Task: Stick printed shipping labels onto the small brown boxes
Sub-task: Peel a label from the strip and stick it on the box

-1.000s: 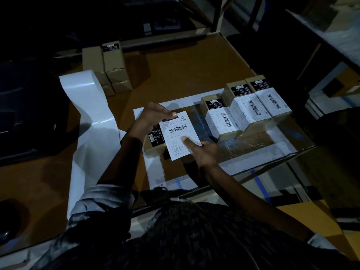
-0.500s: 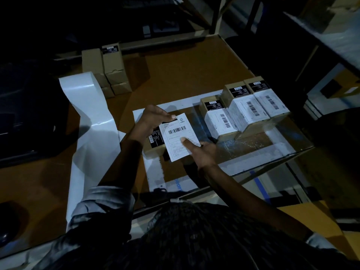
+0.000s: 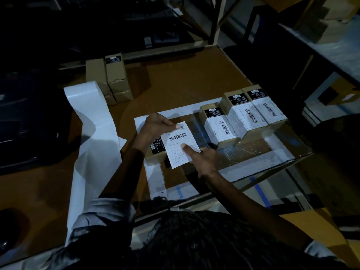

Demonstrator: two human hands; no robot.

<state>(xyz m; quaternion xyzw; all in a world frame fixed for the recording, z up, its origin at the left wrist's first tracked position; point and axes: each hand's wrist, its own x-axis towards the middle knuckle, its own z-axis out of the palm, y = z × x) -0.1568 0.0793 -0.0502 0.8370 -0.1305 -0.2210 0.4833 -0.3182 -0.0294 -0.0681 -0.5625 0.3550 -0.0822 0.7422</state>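
My left hand [image 3: 155, 126] pinched the top edge of the white printed shipping label [image 3: 180, 144], thumb curled onto its corner. My right hand [image 3: 202, 158] had its forefinger straight, pressing the label's middle down onto the small brown cardboard box [image 3: 155, 151] beneath. That box sat on the brown wooden table [image 3: 185, 78], left of three brown boxes already wearing white barcode labels [image 3: 243, 115]. Unlabelled brown boxes [image 3: 111, 76] stood stacked far back, beside a long white strip of backing paper [image 3: 93, 133]. Compared with a second ago, label, box and both hands had hardly shifted.
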